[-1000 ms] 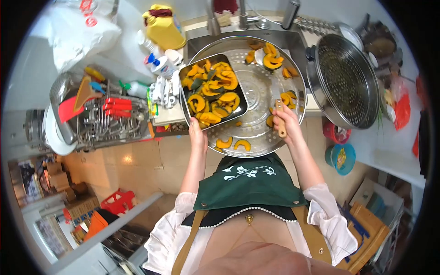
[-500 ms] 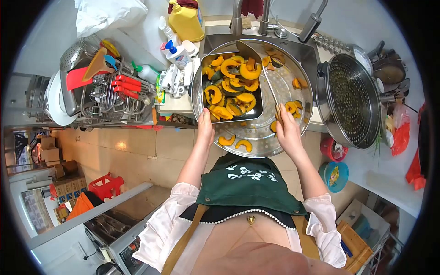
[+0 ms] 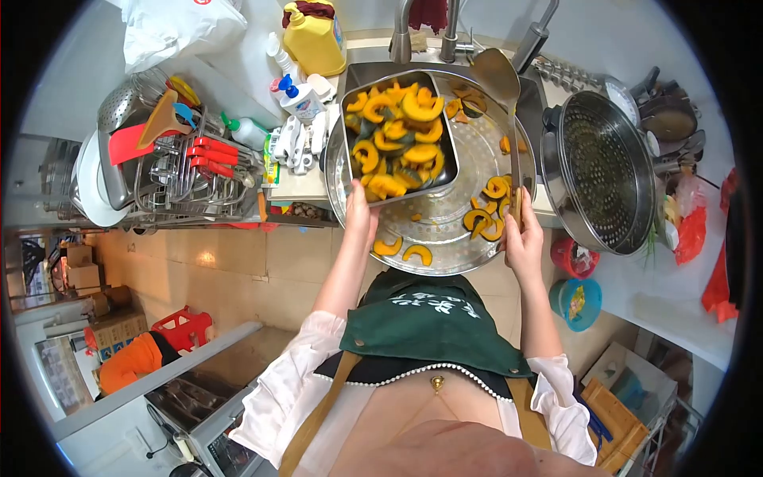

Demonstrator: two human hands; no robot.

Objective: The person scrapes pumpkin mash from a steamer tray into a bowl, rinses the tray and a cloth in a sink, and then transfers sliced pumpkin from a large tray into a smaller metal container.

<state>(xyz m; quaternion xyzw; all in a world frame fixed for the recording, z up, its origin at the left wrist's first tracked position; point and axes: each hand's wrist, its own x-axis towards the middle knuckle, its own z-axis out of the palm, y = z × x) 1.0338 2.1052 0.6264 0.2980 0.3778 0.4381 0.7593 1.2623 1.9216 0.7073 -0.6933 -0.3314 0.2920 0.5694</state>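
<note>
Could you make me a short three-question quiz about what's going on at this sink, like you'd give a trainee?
1. True or false: the left hand holds the square metal pan of pumpkin slices over the big perforated steamer tray.
2. What does the right hand grip?
A. a knife
B. a ladle
C. a bottle
3. Fill in: the second perforated steamer pot sits to the ___ of the tray.

Key:
1. True; its near edge is gripped.
2. B; the hand holds the wooden handle, the bowl is raised near the tap.
3. Right.
</note>
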